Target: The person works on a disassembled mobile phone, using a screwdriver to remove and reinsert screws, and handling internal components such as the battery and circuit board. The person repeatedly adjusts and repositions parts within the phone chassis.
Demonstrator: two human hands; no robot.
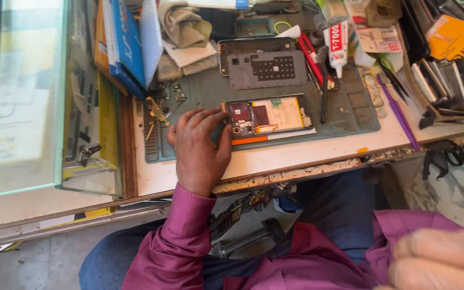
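We see the opened phone (267,116) lying flat on the grey-green work mat (350,115) on the counter (296,153), its back off and its circuit board and battery bare, so we judge it light, stiff and fragile, best held by its outer frame edges and never by the exposed parts. Our left hand (200,147) rests at the phone's left end, fingers (210,115) spread loosely and touching the camera corner, closed around nothing. Our right hand (441,260) sits blurred at the lower right, well apart from the phone, and we cannot tell its grip.
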